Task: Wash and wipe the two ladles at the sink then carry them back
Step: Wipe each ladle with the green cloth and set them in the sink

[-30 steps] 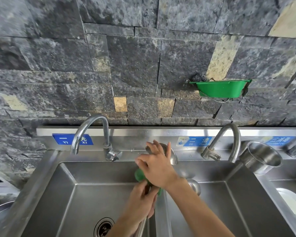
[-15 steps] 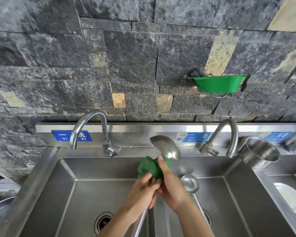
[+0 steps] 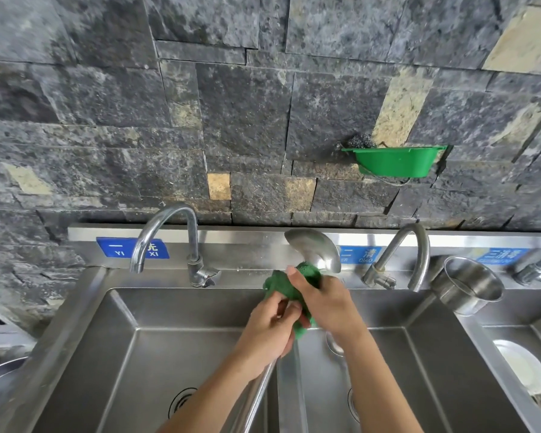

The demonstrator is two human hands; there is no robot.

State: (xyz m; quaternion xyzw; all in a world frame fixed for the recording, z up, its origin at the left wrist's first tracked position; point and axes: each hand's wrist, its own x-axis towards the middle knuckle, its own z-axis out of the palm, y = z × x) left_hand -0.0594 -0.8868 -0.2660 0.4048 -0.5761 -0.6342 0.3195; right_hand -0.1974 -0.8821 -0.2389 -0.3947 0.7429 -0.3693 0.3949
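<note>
Left hand (image 3: 267, 331) tight on ladle (image 3: 313, 250), right hand (image 3: 324, 303) tight round green cloth (image 3: 277, 284) (second ladle (image 3: 333, 344) mostly hidden)

Bare left hand (image 3: 267, 329) and right hand (image 3: 324, 303) (forearms bare too)

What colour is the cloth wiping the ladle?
Green; the cloth on the ladle shows best in the head view.

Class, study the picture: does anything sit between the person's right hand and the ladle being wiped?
Yes. A green cloth lies bunched between the right hand and the ladle, wrapped round its stem just below the bowl. The left hand grips the handle directly, with nothing visible in between.
</note>
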